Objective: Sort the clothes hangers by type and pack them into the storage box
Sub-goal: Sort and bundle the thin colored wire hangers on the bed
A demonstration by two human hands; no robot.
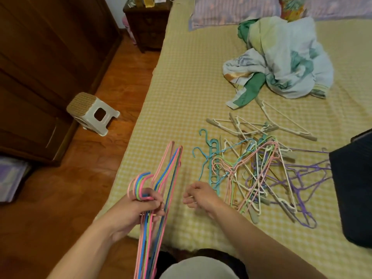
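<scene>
My left hand [141,208] grips a bundle of thin pink, blue and green wire hangers [168,174], hooks lined up at the left, held upright over the bed's near edge. My right hand [198,195] hovers just to the right, fingers curled, with nothing clearly in it. A tangled pile of mixed hangers [253,170] lies on the bed to its right: pastel wire ones, purple ones [302,182], teal plastic ones [211,158] and beige padded ones [261,125] behind. A dark storage box [354,188] stands at the right edge.
The bed has a yellow checked cover [181,97]. A crumpled blanket [281,61] and pillows lie at the back. A white stool [92,113] stands on the wooden floor at left, beside a dark wardrobe [40,67] and nightstand [147,23].
</scene>
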